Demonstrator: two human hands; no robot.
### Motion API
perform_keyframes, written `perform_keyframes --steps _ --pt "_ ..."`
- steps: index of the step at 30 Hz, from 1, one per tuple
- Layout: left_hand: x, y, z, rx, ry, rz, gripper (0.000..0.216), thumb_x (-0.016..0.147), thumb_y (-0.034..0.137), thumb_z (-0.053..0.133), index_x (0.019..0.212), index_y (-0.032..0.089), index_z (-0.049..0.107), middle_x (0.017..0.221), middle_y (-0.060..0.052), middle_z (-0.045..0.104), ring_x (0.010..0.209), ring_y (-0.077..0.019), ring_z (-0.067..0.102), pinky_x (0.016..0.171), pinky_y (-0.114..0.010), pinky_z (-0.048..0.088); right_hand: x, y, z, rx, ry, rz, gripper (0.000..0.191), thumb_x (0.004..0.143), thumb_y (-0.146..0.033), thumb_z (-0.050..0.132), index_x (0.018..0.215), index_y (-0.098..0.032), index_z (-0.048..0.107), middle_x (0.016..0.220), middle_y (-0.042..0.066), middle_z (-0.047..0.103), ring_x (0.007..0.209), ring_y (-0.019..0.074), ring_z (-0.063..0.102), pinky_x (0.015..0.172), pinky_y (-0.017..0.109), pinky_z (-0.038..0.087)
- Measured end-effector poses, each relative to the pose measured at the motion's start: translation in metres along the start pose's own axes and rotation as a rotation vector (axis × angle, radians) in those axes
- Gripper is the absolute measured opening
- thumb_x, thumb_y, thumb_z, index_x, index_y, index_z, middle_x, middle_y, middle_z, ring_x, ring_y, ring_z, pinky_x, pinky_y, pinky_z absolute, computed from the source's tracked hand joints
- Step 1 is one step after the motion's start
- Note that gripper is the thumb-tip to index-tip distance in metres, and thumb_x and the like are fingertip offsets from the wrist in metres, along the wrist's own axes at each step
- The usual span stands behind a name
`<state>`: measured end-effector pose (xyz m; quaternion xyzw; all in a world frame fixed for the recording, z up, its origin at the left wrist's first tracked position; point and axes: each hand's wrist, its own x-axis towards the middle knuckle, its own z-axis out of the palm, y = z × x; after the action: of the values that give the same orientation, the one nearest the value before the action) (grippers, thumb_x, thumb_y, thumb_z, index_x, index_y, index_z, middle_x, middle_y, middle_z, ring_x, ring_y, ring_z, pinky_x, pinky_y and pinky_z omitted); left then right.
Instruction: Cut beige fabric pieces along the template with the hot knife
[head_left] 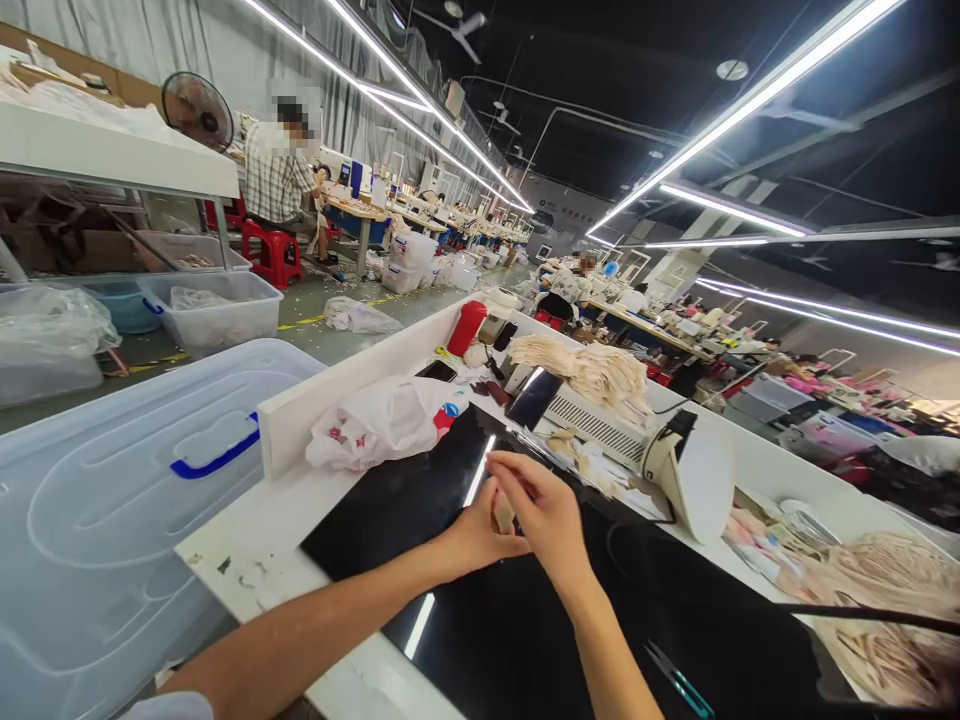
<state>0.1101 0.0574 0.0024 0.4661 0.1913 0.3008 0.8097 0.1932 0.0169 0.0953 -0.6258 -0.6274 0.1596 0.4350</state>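
Note:
Both hands meet over the glossy black sheet (517, 620) on the white table. My left hand (476, 535) is closed around a small beige piece (503, 513), which looks like fabric and is mostly hidden by the fingers. My right hand (551, 515) curls in from the other side, thumb low and fingertips pinched together above the piece. Whatever lies between those fingertips is too small to make out. Thread snips (681, 682) with teal handles lie on the black sheet, right of my right forearm.
Behind the hands stand a beige lamp-like device (694, 475) and a stack of cream fabric pieces (581, 365). A white plastic bag (386, 425) lies at the left. More cream bundles (892, 590) are at the right. A lidded clear bin (150, 500) stands beside the table.

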Motion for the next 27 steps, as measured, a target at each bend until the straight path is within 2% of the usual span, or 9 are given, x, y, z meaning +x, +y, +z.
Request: perform_keyframes --steps 3,5,7,9,12,17,19,22,27 --pt "-0.004 0.002 -0.003 0.174 -0.048 0.022 0.115 0.064 0.014 0.089 0.159 0.023 0.025 0.091 0.002 0.063 0.078 -0.0147 0.059 0.071 -0.027 0.046 -0.042 0.024 -0.018 0.008 0.203 0.126 0.036 0.095 -0.050 0.058 0.108 -0.022 0.076 0.105 0.009 0.077 0.091 0.0238 0.073 0.080 0.036 0.060" --pt "-0.005 0.002 -0.006 0.308 -0.062 0.021 0.122 0.066 0.016 0.088 0.163 0.025 0.014 0.095 0.000 0.065 0.087 -0.0182 0.064 0.078 -0.030 0.049 -0.065 0.040 -0.016 0.048 0.281 0.231 0.040 0.086 -0.054 0.068 0.110 -0.022 0.074 0.111 0.011 0.075 0.093 0.0244 0.071 0.078 0.036 0.061" --pt "-0.005 0.002 -0.009 0.370 -0.079 0.023 0.124 0.068 0.019 0.088 0.164 0.027 0.010 0.104 -0.003 0.067 0.095 -0.0208 0.066 0.083 -0.033 0.050 -0.079 0.051 -0.007 0.090 0.288 0.292 0.049 0.081 -0.054 0.073 0.118 -0.022 0.070 0.124 0.013 0.070 0.099 0.0258 0.071 0.078 0.037 0.062" --pt "-0.005 0.000 -0.011 0.389 -0.106 0.022 0.127 0.069 0.020 0.087 0.166 0.026 0.004 0.112 -0.008 0.068 0.100 -0.0231 0.068 0.087 -0.035 0.051 -0.084 0.058 0.002 0.108 0.266 0.317 0.054 0.082 -0.052 0.072 0.126 -0.022 0.066 0.131 0.013 0.067 0.107 0.0270 0.070 0.081 0.038 0.062" --pt "-0.005 -0.003 -0.014 0.385 -0.148 0.039 0.130 0.072 0.017 0.084 0.167 0.025 -0.004 0.118 -0.012 0.069 0.104 -0.0243 0.069 0.091 -0.037 0.052 -0.082 0.061 0.008 0.093 0.263 0.321 0.053 0.082 -0.049 0.070 0.127 -0.022 0.065 0.124 0.012 0.071 0.110 0.0278 0.070 0.087 0.039 0.061" --pt "-0.009 -0.001 -0.011 0.399 -0.188 0.122 0.123 0.077 0.017 0.080 0.167 0.024 -0.004 0.135 -0.017 0.063 0.118 -0.0253 0.066 0.102 -0.038 0.048 -0.078 0.064 0.006 0.083 0.281 0.333 0.052 0.081 -0.049 0.071 0.124 -0.021 0.069 0.112 0.011 0.076 0.106 0.0292 0.071 0.097 0.045 0.056" --pt "-0.012 0.004 -0.010 0.365 -0.202 0.086 0.120 0.080 0.017 0.077 0.167 0.026 -0.006 0.134 -0.015 0.064 0.114 -0.0238 0.066 0.098 -0.036 0.050 -0.080 0.067 0.005 0.089 0.288 0.344 0.051 0.083 -0.050 0.071 0.124 -0.021 0.071 0.114 0.011 0.077 0.106 0.0301 0.072 0.099 0.047 0.055" --pt "-0.014 0.012 -0.009 0.337 -0.185 -0.008 0.121 0.080 0.015 0.074 0.166 0.029 -0.009 0.119 -0.009 0.070 0.095 -0.0186 0.068 0.084 -0.030 0.051 -0.083 0.072 0.005 0.128 0.303 0.364 0.051 0.087 -0.054 0.066 0.125 -0.021 0.072 0.119 0.012 0.077 0.109 0.0304 0.073 0.096 0.045 0.056" --pt "-0.015 0.014 -0.010 0.313 -0.153 -0.041 0.120 0.081 0.017 0.076 0.166 0.025 -0.008 0.100 -0.003 0.070 0.080 -0.0147 0.063 0.073 -0.024 0.046 -0.086 0.083 0.008 0.204 0.354 0.394 0.054 0.088 -0.058 0.063 0.125 -0.019 0.073 0.125 0.013 0.076 0.113 0.0313 0.072 0.095 0.043 0.058"
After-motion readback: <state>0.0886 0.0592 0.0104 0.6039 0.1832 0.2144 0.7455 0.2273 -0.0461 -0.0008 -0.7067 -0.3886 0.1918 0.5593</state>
